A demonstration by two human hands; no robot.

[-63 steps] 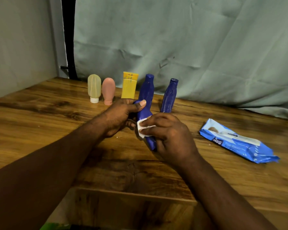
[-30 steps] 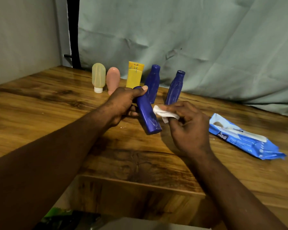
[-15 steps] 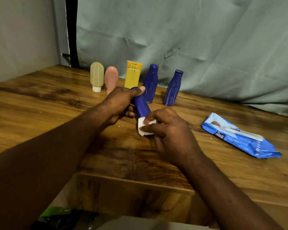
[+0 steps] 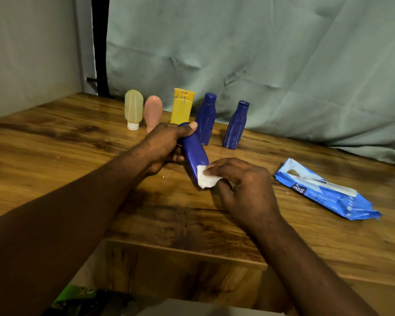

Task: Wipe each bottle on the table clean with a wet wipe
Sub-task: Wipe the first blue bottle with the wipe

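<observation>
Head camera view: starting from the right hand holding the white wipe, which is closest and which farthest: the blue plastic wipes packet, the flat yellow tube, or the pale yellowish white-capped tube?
1. Blue plastic wipes packet, lying just right of the right hand.
2. Flat yellow tube, standing in the back row, to the left.
3. Pale yellowish white-capped tube, at that row's far left end.

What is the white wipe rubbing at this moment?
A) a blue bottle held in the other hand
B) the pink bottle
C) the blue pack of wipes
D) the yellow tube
A: the right hand pinches the wipe against the lower end of the blue bottle, which the left hand grips near its cap.
</observation>
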